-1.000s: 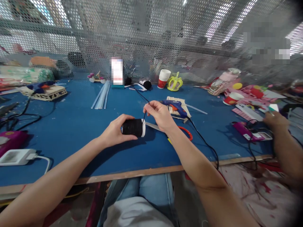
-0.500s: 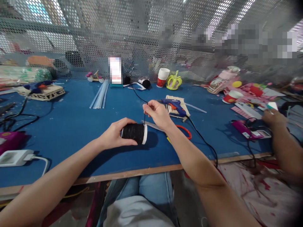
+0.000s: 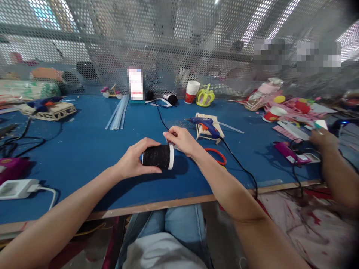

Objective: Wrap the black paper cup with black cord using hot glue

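Note:
My left hand (image 3: 138, 157) is wrapped round a paper cup wound with black cord (image 3: 156, 157). The cup lies on its side, its white rim (image 3: 171, 157) facing right. Just above that rim, my right hand (image 3: 181, 140) pinches the black cord (image 3: 162, 118), whose free length runs back over the table. Beneath my right forearm lies a pair of scissors with red handles (image 3: 218, 154), its blades mostly hidden. Behind my right hand a blue glue gun (image 3: 206, 125) rests on a small rack of wooden sticks (image 3: 221, 130).
Glue sticks (image 3: 117, 114), a phone (image 3: 136, 84), stacked paper cups (image 3: 192, 92) and a yellow-green crown-shaped piece (image 3: 205, 98) stand along the back. At left are a second glue gun (image 3: 45, 102) and a white adapter (image 3: 18, 188). Another person's hand (image 3: 325, 139) is at right.
My right hand has come down and slightly left, closer to the cup's upper rim, with the cord still pinched. My left hand holds the cup nearly in place.

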Demonstrator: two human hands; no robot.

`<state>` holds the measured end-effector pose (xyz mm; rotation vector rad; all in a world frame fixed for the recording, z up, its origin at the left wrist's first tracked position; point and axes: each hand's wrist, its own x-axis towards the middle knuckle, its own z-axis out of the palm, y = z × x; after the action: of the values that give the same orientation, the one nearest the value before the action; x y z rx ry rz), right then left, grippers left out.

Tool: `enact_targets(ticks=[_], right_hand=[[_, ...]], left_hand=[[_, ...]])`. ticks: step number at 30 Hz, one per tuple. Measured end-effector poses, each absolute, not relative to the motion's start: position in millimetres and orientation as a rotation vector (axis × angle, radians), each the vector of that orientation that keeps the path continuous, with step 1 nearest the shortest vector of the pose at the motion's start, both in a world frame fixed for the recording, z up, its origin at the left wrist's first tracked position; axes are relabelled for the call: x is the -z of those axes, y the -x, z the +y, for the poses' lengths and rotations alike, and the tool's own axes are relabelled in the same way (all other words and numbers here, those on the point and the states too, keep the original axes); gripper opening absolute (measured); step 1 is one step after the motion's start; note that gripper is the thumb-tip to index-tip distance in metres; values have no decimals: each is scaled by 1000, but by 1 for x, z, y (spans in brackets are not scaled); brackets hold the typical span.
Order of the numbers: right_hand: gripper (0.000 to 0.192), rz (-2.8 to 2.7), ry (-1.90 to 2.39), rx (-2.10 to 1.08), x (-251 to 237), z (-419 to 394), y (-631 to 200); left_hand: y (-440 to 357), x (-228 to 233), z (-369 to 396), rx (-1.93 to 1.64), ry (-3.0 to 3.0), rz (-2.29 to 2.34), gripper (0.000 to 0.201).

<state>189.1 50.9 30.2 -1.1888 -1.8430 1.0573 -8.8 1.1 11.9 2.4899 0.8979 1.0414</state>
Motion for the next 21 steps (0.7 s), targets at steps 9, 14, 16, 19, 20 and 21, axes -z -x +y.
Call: enact_targets(ticks=[9,14,16,19,20,21], right_hand=[[31,-1875,1221,-1065,-27,52,-189],[33,-1856,1244,-1098,-26,53,-189],[33,-1872,1234,-1081,-24,54,-188],[34,-1877,1224,-1075,-21,55,-187],[34,-1866,1225,-1092,-21,55,-187],[35,-1852,1228,-1115,-20,55,-186]], left_hand=[[8,-8,4,-1142,-2422,907,62],[9,-7,4,-1148,-2375,916,61],[9,-6,4,-1143,-2371,918,61],[9,-5,4,-1151,-2360,922,61],[9,-5,5,-1156,-2359,921,61],[9,-5,5,-1164,-2360,916,61]])
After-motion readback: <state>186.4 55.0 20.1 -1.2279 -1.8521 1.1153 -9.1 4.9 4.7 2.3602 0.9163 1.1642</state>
